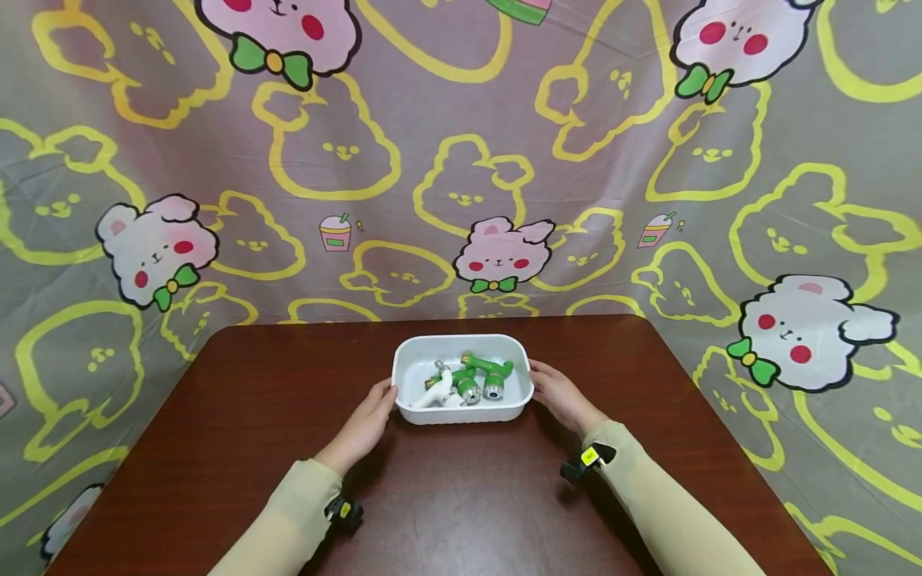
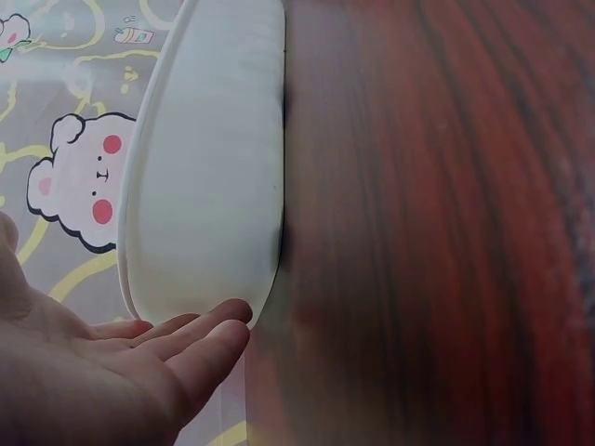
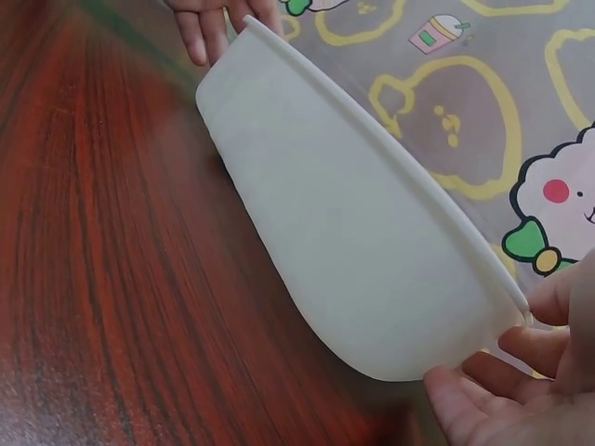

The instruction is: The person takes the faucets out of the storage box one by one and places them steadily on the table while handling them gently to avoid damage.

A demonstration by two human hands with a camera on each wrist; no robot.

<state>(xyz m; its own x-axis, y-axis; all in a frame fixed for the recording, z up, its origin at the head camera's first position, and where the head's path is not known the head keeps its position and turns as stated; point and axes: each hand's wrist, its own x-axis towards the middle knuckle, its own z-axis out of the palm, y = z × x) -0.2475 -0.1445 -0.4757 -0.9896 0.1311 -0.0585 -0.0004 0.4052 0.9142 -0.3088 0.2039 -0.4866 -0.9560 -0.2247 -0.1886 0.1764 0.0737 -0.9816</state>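
Note:
A white tub [image 1: 461,415] with rounded corners stands toward the far side of the brown table. Inside it lie a white tap [image 1: 441,389] and green taps [image 1: 497,374] with silver ends, heaped together. My left hand [image 1: 370,416] touches the tub's left end; in the left wrist view, its fingers [image 2: 209,358] extend along the end wall, fairly straight. At the opposite end, my right hand [image 1: 558,394] holds the tub by its end wall. The right wrist view shows those fingers [image 3: 502,376] bent around the corner and up at the rim.
The brown table [image 1: 461,496] reaches back to a hanging cloth [image 1: 403,160] printed with cartoon rabbits and yellow outlines. This cloth also runs along both sides. A small black camera [image 1: 344,512] is strapped on the left wrist, another camera [image 1: 579,464] on the right.

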